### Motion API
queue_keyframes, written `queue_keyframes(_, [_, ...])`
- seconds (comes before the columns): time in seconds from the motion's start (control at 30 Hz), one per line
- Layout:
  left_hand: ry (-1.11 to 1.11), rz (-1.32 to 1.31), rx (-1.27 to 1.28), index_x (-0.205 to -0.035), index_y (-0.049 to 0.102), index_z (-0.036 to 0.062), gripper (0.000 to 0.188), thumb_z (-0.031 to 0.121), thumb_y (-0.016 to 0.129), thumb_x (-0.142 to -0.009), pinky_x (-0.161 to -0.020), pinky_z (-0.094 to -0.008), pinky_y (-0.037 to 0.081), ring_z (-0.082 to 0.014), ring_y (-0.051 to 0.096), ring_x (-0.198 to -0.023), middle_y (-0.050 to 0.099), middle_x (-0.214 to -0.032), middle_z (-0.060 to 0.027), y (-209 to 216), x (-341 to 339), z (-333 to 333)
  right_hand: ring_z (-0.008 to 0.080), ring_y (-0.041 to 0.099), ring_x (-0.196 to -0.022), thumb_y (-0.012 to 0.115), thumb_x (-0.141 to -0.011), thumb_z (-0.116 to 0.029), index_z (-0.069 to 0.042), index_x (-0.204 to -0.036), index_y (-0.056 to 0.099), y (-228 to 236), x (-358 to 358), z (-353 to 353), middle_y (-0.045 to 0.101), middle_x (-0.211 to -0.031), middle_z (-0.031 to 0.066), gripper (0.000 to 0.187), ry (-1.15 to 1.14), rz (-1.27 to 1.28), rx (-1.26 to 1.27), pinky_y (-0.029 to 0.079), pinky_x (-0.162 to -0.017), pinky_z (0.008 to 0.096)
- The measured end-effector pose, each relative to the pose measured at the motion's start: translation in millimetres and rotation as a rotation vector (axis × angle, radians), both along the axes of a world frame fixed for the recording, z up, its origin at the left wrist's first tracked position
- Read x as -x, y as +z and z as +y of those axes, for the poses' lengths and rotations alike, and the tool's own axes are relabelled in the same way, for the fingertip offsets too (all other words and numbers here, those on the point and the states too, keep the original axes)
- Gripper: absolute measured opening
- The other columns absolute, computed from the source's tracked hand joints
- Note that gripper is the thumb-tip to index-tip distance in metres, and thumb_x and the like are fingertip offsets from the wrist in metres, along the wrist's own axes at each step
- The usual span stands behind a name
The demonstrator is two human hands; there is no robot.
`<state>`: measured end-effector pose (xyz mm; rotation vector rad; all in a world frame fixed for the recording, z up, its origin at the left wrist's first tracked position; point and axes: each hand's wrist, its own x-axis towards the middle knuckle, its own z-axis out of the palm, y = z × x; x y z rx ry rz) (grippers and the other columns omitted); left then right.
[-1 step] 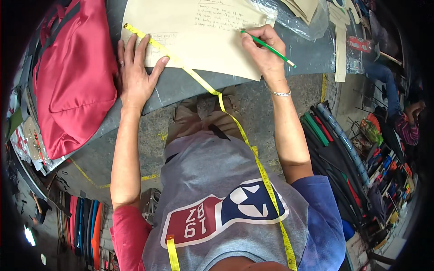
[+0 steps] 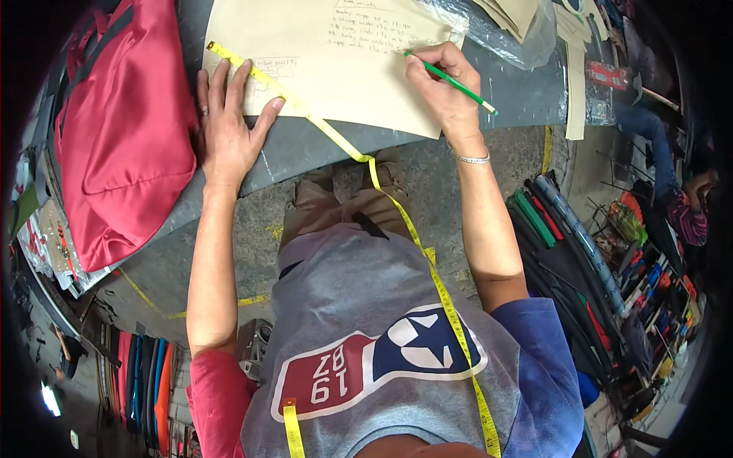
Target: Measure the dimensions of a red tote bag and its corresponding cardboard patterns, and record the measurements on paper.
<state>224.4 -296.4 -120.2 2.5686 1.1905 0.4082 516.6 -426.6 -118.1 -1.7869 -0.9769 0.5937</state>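
Pencil point(image 2: 472, 95) gripped between thumb and fingers, my right hand point(image 2: 453, 111) curls inward over the paper point(image 2: 343, 88), the point angled forward and left toward the handwriting, the eraser end slanting back to the right. Well apart from it, my left hand point(image 2: 227, 141) lies flat, fingers stretched forward onto the sheet and thumb splayed rightward, with the yellow tape measure point(image 2: 334, 136) passing its index fingertip and thumb tip, and a red bag point(image 2: 126, 153) just to its left.

The pale paper point(image 2: 366, 88) was brightly lit, the red bag point(image 2: 130, 153) softly glossy. Fisheye distortion bent the outer view toward black corners.
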Motion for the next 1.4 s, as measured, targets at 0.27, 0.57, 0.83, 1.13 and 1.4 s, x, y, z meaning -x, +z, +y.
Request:
queue_keyframes(0.27, [-0.004,0.001,0.006,-0.146,0.052,0.0163,0.07,0.052,0.074,-0.089,-0.118,-0.0553,0.034,-0.0456,0.03,-0.147,0.042,-0.154,-0.0165,-0.9,-1.6,2.2,0.0034,0.054,-0.069,0.076,-0.085,-0.005,-0.002,-0.08,0.063,-15.6,-0.2,5.5,0.064,-0.074,-0.0019,0.014,0.0,-0.243,-0.054,0.047,-0.065,0.0211])
queue_keyframes(0.57, [0.011,0.02,0.019,-0.146,0.053,0.018,0.071,0.054,0.074,-0.088,-0.116,-0.0549,0.038,-0.0437,0.029,-0.148,0.041,-0.155,-0.014,-2.2,-2.1,4.1,0.0061,0.061,-0.074,0.074,-0.085,-0.001,-0.001,-0.079,0.063,-22.1,-0.4,7.3,0.07,-0.082,0.0029,0.012,0.013,-0.302,-0.054,0.05,-0.068,0.022])
queue_keyframes(0.83, [0.013,0.001,0.016,-0.148,0.052,0.0168,0.069,0.052,0.071,-0.092,-0.121,-0.0527,0.029,-0.0408,0.029,-0.149,0.041,-0.156,-0.014,-1.5,-2.1,3.8,0.0073,0.063,-0.076,0.072,-0.084,0.001,0.0,-0.08,0.064,-15.3,0.4,7.9,0.071,-0.085,0.0044,0.009,0.048,-0.293,-0.038,0.051,-0.071,0.0227])
queue_keyframes(1.13, [0.019,0.013,0.02,-0.147,0.053,0.0166,0.068,0.052,0.07,-0.092,-0.121,-0.0527,0.03,-0.0401,0.03,-0.149,0.042,-0.155,-0.0137,-1.4,-2.5,3.8,0.0063,0.061,-0.076,0.071,-0.084,0.003,0.0,-0.079,0.062,-18.5,1.0,6.5,0.071,-0.085,0.0048,0.011,0.014,-0.273,-0.052,0.051,-0.07,0.0219])
queue_keyframes(1.4, [0.009,0.01,0.012,-0.147,0.052,0.0168,0.068,0.051,0.071,-0.092,-0.12,-0.0516,0.03,-0.04,0.03,-0.149,0.042,-0.155,-0.0136,-1.7,-2.1,4.3,0.0058,0.06,-0.078,0.071,-0.084,0.004,0.0,-0.078,0.06,-20.6,-3.7,3.2,0.07,-0.086,0.0038,0.013,0.019,-0.238,-0.064,0.049,-0.072,0.0212])
